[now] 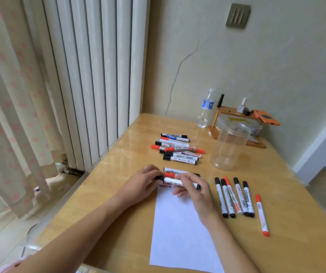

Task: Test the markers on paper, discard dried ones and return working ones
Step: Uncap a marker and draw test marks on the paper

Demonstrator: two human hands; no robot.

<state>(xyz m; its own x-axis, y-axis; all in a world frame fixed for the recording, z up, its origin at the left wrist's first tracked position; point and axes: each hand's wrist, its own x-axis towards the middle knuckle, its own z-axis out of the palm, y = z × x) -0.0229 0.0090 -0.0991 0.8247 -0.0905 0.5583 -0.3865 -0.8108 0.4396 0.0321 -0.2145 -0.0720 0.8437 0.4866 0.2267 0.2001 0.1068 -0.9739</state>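
Sheet of white paper (180,229), lower centre of frame, flat on the wooden counter (103,219); red and black test marks at its far edge, partly hidden by the hands.

Right hand (194,191), centre of frame above the paper's far end: grip closed on the white barrel of a marker (180,182) lying roughly level, its black end pointing right.

Left hand (143,180), just left of it: fingertips pinch the black cap (158,177) at the marker's left end; a ring shows on one finger.

Two markers (175,171), one red-capped, lie just beyond the hands, touching the paper's far edge.

Row of five markers (235,197), right of the paper, side by side, caps pointing away; a single red marker (262,214) lies apart further right.

Heap of about ten markers (178,149), centre of frame, black, red and blue caps, overlapping.

Clear plastic jar (230,146), uncapped, right of the heap.

Water bottle (205,109) and small wooden rack (237,123) at the counter's far edge, against the wall.

White radiator (95,75), upper left.
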